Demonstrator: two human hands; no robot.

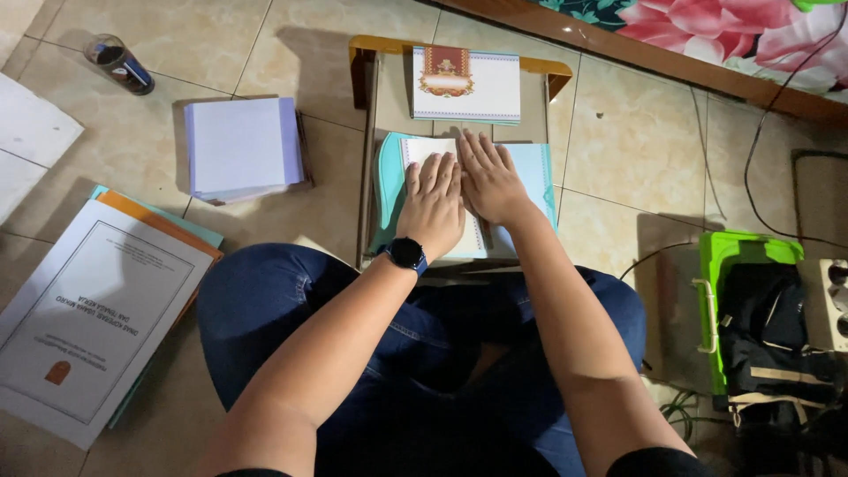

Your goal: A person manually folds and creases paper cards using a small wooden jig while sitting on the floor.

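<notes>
Knees, jeans: below hands. My left hand (pixel 433 205) and right hand (pixel 488 181), together, flat on booklet (pixel 481 237); I'd press evenly, edges squared.

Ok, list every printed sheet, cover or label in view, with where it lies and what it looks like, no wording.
Certificate-like sheet: top of the wooden frame, white with a red and gold crest.
Printed cover: floor at left, white rectangle with a thin border and a small orange emblem, on orange and teal sheets.
Blank stack: floor at upper left, pale lilac-white.
Booklet: under left hand and right hand, white pages, teal cover.
</notes>
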